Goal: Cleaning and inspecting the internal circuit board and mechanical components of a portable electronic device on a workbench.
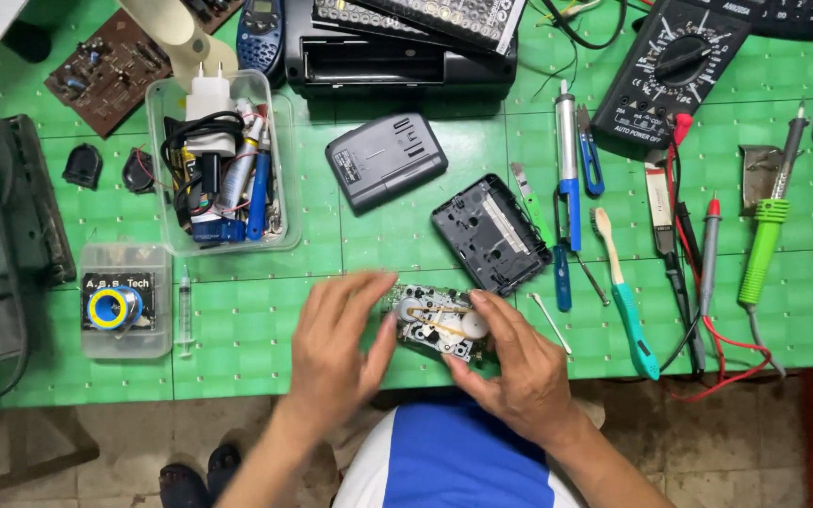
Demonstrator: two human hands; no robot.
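Both of my hands hold a small cassette-player mechanism (437, 322) with white pulleys and a thin belt, just above the front edge of the green bench (237, 348). My left hand (336, 350) grips its left side, the image blurred there. My right hand (515, 362) cups its right side from below. Just behind it lie a black plastic shell half (489, 231), open side up, and a grey back cover (385, 161).
A clear tub of cables and pens (223, 169) stands at left, with a small solder box (124, 301) and a syringe (184, 310) below it. At right lie a toothbrush (623, 292), screwdrivers, soldering iron (764, 245), multimeter (675, 71) and red probe leads.
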